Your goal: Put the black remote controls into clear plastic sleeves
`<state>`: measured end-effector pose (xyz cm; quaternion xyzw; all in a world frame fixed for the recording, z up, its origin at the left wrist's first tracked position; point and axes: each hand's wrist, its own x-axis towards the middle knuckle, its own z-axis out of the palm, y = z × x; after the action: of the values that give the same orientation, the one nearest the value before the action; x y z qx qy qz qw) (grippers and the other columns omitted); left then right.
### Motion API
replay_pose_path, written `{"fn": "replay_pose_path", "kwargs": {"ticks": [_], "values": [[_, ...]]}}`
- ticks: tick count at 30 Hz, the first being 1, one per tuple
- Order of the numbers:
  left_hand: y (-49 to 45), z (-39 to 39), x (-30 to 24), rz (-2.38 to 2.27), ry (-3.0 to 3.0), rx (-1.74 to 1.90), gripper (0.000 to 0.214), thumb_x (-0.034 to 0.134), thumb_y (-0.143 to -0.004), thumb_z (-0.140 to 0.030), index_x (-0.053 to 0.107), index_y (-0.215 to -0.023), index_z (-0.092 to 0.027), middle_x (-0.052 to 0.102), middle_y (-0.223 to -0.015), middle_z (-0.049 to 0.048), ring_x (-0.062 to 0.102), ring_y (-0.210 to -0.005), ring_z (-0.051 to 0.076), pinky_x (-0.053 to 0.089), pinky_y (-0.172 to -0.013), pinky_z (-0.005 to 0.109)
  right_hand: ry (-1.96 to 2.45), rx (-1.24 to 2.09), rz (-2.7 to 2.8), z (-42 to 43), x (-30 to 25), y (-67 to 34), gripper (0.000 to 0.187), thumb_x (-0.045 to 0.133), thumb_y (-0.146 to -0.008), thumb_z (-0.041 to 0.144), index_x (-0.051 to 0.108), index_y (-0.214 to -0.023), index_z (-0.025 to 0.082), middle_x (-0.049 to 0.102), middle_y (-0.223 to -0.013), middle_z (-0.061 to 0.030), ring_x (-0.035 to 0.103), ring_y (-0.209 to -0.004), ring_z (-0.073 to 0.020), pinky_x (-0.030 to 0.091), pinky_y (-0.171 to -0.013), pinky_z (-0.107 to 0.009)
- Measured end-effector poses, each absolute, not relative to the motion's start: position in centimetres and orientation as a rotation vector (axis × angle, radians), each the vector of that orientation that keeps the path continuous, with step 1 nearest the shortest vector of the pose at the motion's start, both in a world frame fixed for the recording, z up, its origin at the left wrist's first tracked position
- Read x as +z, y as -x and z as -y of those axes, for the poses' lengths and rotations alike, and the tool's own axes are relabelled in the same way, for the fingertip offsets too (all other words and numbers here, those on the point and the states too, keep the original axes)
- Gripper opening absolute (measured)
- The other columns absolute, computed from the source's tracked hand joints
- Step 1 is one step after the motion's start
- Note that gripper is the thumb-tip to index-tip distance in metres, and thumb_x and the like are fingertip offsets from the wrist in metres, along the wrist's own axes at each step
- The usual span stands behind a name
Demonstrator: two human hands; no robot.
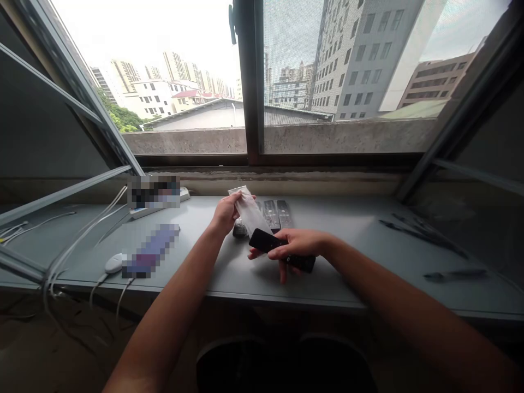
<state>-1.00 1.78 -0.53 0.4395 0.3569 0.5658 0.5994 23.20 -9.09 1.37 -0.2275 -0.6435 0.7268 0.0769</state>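
My left hand [227,213] is closed on the upper end of a clear plastic bag [250,210], which slants down to the right. In my right hand [297,245] lies a black remote control [264,240], gripped across its middle with the fingers beneath it. The lower end of the bag meets the remote's left part; whether the remote is inside it I cannot tell. Behind the bag, several dark remotes in clear wrapping [283,213] lie side by side on the table. A small dark wrapped item [239,228] sits below my left hand, partly hidden.
On the grey table [352,218], a white power strip [159,204] stands at the back left, with cables and a round white charger [114,263] nearby. Dark pens or cords and a dark slim item [454,274] lie at the right. Window and metal frames border the table.
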Motion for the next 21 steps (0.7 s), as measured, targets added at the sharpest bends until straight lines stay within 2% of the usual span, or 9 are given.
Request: {"fn": "replay_pose_path", "kwargs": {"ticks": [2, 6, 8, 10, 14, 17, 21], "values": [[1.2, -1.9, -0.6, -0.845, -0.968, 1.336, 0.031, 0.075, -0.095, -0.036, 0.081, -0.096, -0.006, 0.083, -0.111, 0.0254, 0.060, -0.053, 0.012, 0.024, -0.035, 0.025, 0.649, 2.222, 1.944, 9.2, 1.4, -23.0, 0.057, 0.086, -0.094, 0.047, 0.074, -0.146, 0.027, 0.063, -0.160, -0.0153, 0.086, -0.082, -0.0240, 0.062, -0.051, -0.022], [1.1, -1.9, -0.6, -0.865, -0.887, 1.337, 0.032, 0.080, -0.094, -0.039, 0.080, -0.102, -0.009, 0.083, -0.103, 0.0219, 0.073, -0.066, 0.020, 0.041, -0.041, 0.025, 0.613, 2.281, 1.955, 9.2, 1.1, -22.8, 0.058, 0.090, -0.090, 0.047, 0.076, -0.143, 0.027, 0.062, -0.161, -0.0153, 0.087, -0.081, -0.0245, 0.060, -0.050, -0.022], [1.0, -1.8, -0.5, -0.856, -0.891, 1.298, 0.031, 0.082, -0.094, -0.040, 0.079, -0.100, -0.010, 0.082, -0.097, 0.0199, 0.070, -0.061, 0.017, 0.038, -0.038, 0.023, 0.619, 2.251, 1.954, 9.1, 0.9, -22.8, 0.058, 0.089, -0.091, 0.048, 0.075, -0.144, 0.028, 0.061, -0.163, -0.0141, 0.087, -0.084, -0.0245, 0.060, -0.051, -0.021], [0.9, -1.6, -0.5, -0.842, -0.925, 1.227, 0.030, 0.086, -0.090, -0.039, 0.078, -0.095, -0.010, 0.078, -0.086, 0.0160, 0.061, -0.051, 0.011, 0.029, -0.035, 0.021, 0.654, 2.180, 1.922, 8.9, 0.8, -23.0, 0.058, 0.087, -0.093, 0.049, 0.075, -0.145, 0.027, 0.061, -0.163, -0.0151, 0.086, -0.087, -0.0249, 0.059, -0.051, -0.020], [1.1, -1.3, -0.9, -0.838, -1.072, 1.053, 0.032, 0.100, -0.075, -0.029, 0.078, -0.090, -0.010, 0.070, -0.074, 0.0087, 0.043, -0.043, 0.004, 0.019, -0.034, 0.019, 0.694, 2.071, 1.832, 8.6, 0.9, -23.5, 0.059, 0.085, -0.095, 0.051, 0.073, -0.146, 0.024, 0.063, -0.160, -0.0178, 0.086, -0.092, -0.0262, 0.057, -0.050, -0.019], [1.5, -1.5, -1.0, -0.866, -1.161, 1.062, 0.036, 0.101, -0.070, -0.026, 0.080, -0.094, -0.009, 0.072, -0.078, 0.0107, 0.045, -0.045, 0.005, 0.018, -0.037, 0.021, 0.662, 2.106, 1.875, 8.6, 1.1, -23.8, 0.061, 0.083, -0.097, 0.050, 0.069, -0.151, 0.023, 0.065, -0.157, -0.0198, 0.086, -0.088, -0.0251, 0.057, -0.051, -0.020], [3.2, -2.5, -0.7, -1.106, -1.172, 1.265, 0.050, 0.092, -0.073, -0.019, 0.077, -0.121, -0.016, 0.075, -0.081, 0.0071, 0.055, -0.048, 0.011, 0.027, -0.042, 0.021, 0.607, 2.126, 1.848, 8.5, 1.3, -24.0, 0.064, 0.082, -0.097, 0.052, 0.067, -0.150, 0.019, 0.076, -0.141, -0.0227, 0.084, -0.075, -0.0226, 0.056, -0.049, -0.023]]}}
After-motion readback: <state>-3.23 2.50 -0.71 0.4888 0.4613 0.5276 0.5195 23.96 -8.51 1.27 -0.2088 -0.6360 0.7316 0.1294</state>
